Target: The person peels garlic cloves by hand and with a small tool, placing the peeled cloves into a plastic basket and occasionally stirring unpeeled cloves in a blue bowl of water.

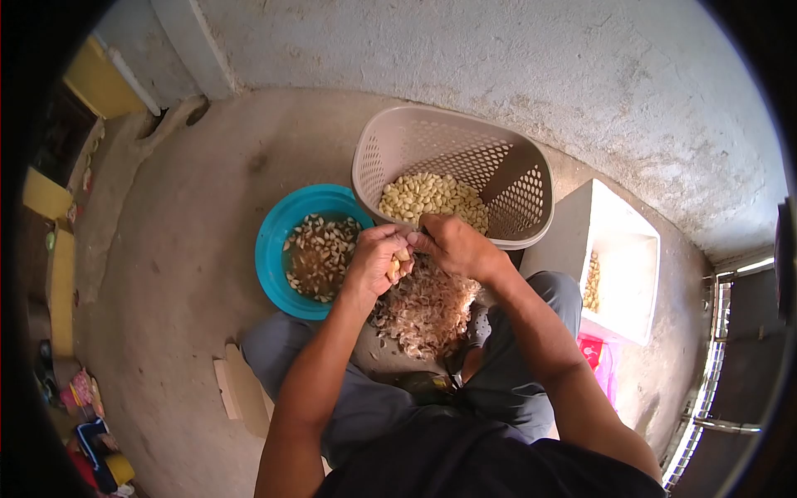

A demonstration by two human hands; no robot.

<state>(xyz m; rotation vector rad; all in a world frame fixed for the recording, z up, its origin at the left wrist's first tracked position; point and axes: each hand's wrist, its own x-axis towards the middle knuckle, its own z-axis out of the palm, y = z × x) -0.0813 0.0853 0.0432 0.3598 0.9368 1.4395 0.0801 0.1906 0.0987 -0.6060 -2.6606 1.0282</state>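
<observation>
My left hand [375, 257] grips a pale garlic clove [395, 266] between its fingers. Against the same clove, my right hand [452, 245] pinches at its top, fingers closed on it or on a small tool I cannot make out. Both hands hover over a heap of papery garlic skins [427, 311] on the floor between my knees. A beige perforated plastic basket [506, 158] just beyond the hands holds several peeled cloves [427, 197]. To the left stands a blue bowl [274, 241] with water and unpeeled cloves [320, 253].
A white foam box [631, 282] with a few cloves inside stands at the right, a pink bag [594, 353] beside it. Rough concrete wall [498, 58] rises behind the basket. Cardboard piece [237, 386] lies by my left knee. Clutter lines the far left edge.
</observation>
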